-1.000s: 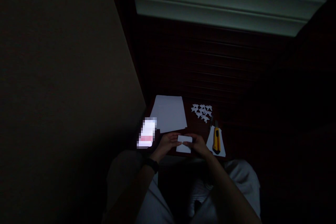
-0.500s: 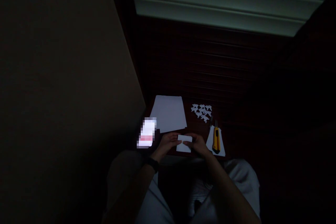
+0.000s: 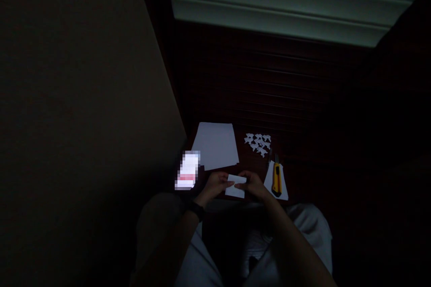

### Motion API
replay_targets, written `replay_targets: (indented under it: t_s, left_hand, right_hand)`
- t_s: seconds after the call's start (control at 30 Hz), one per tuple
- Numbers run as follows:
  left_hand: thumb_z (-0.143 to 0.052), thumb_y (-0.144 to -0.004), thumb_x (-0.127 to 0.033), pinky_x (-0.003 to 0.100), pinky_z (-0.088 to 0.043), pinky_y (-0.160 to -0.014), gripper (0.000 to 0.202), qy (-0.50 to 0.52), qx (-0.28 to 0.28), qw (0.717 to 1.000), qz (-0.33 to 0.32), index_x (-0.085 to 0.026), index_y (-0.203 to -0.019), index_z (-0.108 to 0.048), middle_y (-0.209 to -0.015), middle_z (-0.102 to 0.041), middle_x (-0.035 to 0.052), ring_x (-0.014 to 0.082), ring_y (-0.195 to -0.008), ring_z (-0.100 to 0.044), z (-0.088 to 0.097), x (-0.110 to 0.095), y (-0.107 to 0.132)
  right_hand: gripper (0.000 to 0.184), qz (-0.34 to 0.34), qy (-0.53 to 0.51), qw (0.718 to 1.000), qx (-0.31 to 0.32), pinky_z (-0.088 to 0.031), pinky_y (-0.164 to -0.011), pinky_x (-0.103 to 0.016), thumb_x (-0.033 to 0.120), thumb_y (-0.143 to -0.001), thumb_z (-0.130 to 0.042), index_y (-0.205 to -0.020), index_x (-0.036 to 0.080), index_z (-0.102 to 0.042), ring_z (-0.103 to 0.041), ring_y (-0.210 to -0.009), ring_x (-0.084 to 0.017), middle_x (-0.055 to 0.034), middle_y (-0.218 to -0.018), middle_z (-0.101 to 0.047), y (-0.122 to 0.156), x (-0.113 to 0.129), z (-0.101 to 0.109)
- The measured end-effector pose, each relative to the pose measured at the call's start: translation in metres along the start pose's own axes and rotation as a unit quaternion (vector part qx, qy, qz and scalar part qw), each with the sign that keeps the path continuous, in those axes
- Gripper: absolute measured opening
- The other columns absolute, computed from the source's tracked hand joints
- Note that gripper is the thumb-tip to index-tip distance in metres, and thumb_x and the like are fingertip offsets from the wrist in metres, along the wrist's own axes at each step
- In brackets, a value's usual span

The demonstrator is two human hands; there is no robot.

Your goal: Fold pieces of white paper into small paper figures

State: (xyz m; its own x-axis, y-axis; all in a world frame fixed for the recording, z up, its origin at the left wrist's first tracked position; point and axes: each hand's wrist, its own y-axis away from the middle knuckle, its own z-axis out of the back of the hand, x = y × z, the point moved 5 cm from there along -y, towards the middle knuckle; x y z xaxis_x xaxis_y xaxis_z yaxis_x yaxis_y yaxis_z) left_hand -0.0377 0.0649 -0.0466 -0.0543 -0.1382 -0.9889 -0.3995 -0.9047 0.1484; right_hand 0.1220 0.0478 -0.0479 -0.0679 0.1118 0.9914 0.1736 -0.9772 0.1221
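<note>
In a dark room, a small white piece of paper is pinched between both my hands at the near edge of a small dark table. My left hand grips its left side with fingers closed, a dark band on that wrist. My right hand holds the right side, fingers pressed on the paper. The paper's upper part looks folded over.
A stack of white sheets lies at the back left. A cluster of small folded paper pieces sits at the back right. A yellow utility knife rests on a paper scrap. A lit screen glows at the left.
My fingers have shifted slightly on the small paper, and its top edge looks more tilted. Everything else on the table is unchanged.
</note>
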Motion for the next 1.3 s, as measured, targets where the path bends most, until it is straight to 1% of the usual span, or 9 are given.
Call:
replay_targets:
  t_s: [0.23, 0.43, 0.6, 0.67, 0.8, 0.9, 1.1, 1.2, 1.3]
  left_hand:
    - [-0.068, -0.06, -0.036, 0.022, -0.04, -0.049, 0.034, -0.017, 0.018, 1.0, 0.002, -0.009, -0.079, -0.063, -0.067, -0.064, 0.0069, 0.0146, -0.057, -0.058, -0.005, -0.003, -0.002]
    - [-0.066, -0.061, -0.042, 0.02, -0.037, -0.046, 0.035, -0.031, 0.005, 0.999, 0.001, -0.008, -0.07, -0.062, -0.058, -0.06, 0.0034, 0.0119, -0.051, -0.053, -0.004, -0.004, -0.001]
    - [-0.061, -0.064, -0.046, 0.02, -0.035, -0.045, 0.039, -0.05, -0.002, 0.999, 0.007, -0.008, -0.07, -0.063, -0.059, -0.06, 0.0044, 0.0123, -0.051, -0.052, -0.003, -0.003, 0.0]
    - [-0.059, -0.067, -0.047, 0.02, -0.035, -0.045, 0.041, -0.061, -0.008, 0.998, 0.002, -0.007, -0.071, -0.064, -0.06, -0.061, 0.005, 0.0124, -0.051, -0.052, -0.002, -0.003, 0.001]
    - [-0.058, -0.067, -0.047, 0.021, -0.035, -0.046, 0.04, -0.077, -0.024, 0.997, -0.012, -0.008, -0.071, -0.065, -0.06, -0.061, 0.0049, 0.0131, -0.052, -0.052, -0.001, -0.004, 0.0]
    - [-0.06, -0.065, -0.048, 0.021, -0.036, -0.045, 0.039, -0.079, -0.029, 0.996, -0.004, -0.009, -0.068, -0.066, -0.057, -0.061, 0.0042, 0.0134, -0.051, -0.052, -0.002, -0.003, 0.0]
    - [-0.059, -0.066, -0.049, 0.021, -0.037, -0.045, 0.04, -0.048, -0.022, 0.998, 0.019, -0.01, -0.069, -0.065, -0.059, -0.061, 0.0049, 0.014, -0.052, -0.054, -0.002, -0.002, 0.0]
    - [-0.057, -0.068, -0.049, 0.021, -0.038, -0.045, 0.04, -0.05, -0.013, 0.999, 0.012, -0.01, -0.069, -0.064, -0.06, -0.061, 0.0047, 0.014, -0.052, -0.054, -0.003, -0.003, 0.001]
    - [-0.057, -0.068, -0.048, 0.02, -0.038, -0.044, 0.039, -0.058, -0.026, 0.998, -0.003, -0.01, -0.07, -0.064, -0.059, -0.06, 0.004, 0.0135, -0.051, -0.054, -0.002, -0.004, 0.001]
  right_hand:
    - [0.035, -0.033, 0.012, 0.999, 0.037, -0.04, -0.055, -0.023, 0.03, -0.049, -0.075, -0.076, 0.014, -0.06, -0.053, -0.061, -0.013, 0.0003, -0.07, -0.06, 0.0, -0.001, -0.002]
    - [0.028, -0.001, 0.023, 1.0, 0.02, -0.038, -0.056, -0.022, 0.038, -0.062, -0.066, -0.073, 0.013, -0.064, -0.051, -0.06, -0.011, -0.0006, -0.067, -0.061, 0.003, 0.008, -0.001]
    - [0.031, -0.03, 0.009, 1.0, -0.003, -0.036, -0.052, -0.022, 0.041, -0.064, -0.064, -0.068, 0.011, -0.065, -0.049, -0.054, -0.011, -0.0016, -0.061, -0.06, 0.004, 0.004, -0.001]
    - [0.032, -0.036, 0.005, 0.999, -0.011, -0.037, -0.052, -0.023, 0.042, -0.064, -0.063, -0.07, 0.01, -0.066, -0.051, -0.055, -0.012, -0.0026, -0.063, -0.062, 0.004, 0.004, -0.001]
    - [0.035, -0.012, 0.015, 1.0, 0.014, -0.041, -0.058, -0.024, 0.039, -0.058, -0.069, -0.08, 0.012, -0.065, -0.055, -0.064, -0.015, -0.0038, -0.074, -0.064, 0.005, 0.01, -0.004]
    - [0.036, -0.016, 0.033, 0.999, 0.02, -0.042, -0.058, -0.025, 0.036, -0.054, -0.072, -0.08, 0.012, -0.065, -0.056, -0.064, -0.015, -0.0037, -0.074, -0.064, 0.005, 0.011, -0.005]
    - [0.033, -0.016, 0.041, 0.999, 0.017, -0.042, -0.058, -0.025, 0.036, -0.056, -0.071, -0.078, 0.012, -0.064, -0.054, -0.062, -0.014, -0.0029, -0.072, -0.063, 0.002, 0.008, -0.003]
    - [0.032, 0.003, 0.039, 0.999, 0.024, -0.043, -0.062, -0.026, 0.034, -0.058, -0.07, -0.081, 0.013, -0.063, -0.055, -0.066, -0.014, -0.0029, -0.075, -0.063, 0.003, 0.011, -0.003]
    - [0.036, 0.01, 0.031, 0.999, 0.027, -0.043, -0.065, -0.027, 0.032, -0.056, -0.071, -0.086, 0.014, -0.061, -0.056, -0.071, -0.015, -0.0028, -0.08, -0.062, 0.006, 0.014, -0.002]
